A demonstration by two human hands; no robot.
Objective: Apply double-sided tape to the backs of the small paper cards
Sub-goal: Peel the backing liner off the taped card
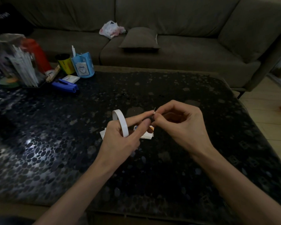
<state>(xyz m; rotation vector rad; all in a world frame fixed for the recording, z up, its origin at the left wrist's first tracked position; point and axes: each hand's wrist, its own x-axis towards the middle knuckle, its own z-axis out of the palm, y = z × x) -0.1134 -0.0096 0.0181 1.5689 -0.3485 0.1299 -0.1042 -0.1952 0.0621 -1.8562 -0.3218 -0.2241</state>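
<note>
The left hand (120,140) holds a white tape roll (122,123) on edge. The ring stands up over the knuckles and its lower part sinks among the curled fingers (136,116), so whether any finger passes through it cannot be made out. The left forefinger and thumb reach out toward the right hand (183,125), whose fingers (164,106) are drawn in narrow, tips pressed together. Where the two sets of fingertips meet, a tiny pale strip (154,110) sticks up, pinched by the right tips. It is too small and dim to tell whether it is tape or backing, or whether it is joined to the roll.

The cards (147,136) lie on the desk (169,88) right beneath the fingers, mostly covered by them. Only a white corner shows left of the left hand, and a few stacked edges with a spot of orange and blue show under the thumb. Their number and which side faces up cannot be told.

Well beyond the left fingers, at the desk's far left corner, stand a blue stapler (66,86), a blue cup (83,66), a yellow-and-black can (64,64) and a red bottle (37,51) — all blurred, with a clear box of pale sticks (23,67) cut off by the frame edge. Beyond the desk is a sofa (185,21) with a cushion (139,38) and a plastic bag (111,29) on it. The room is dark, and both forearms run out of the lower edge.
</note>
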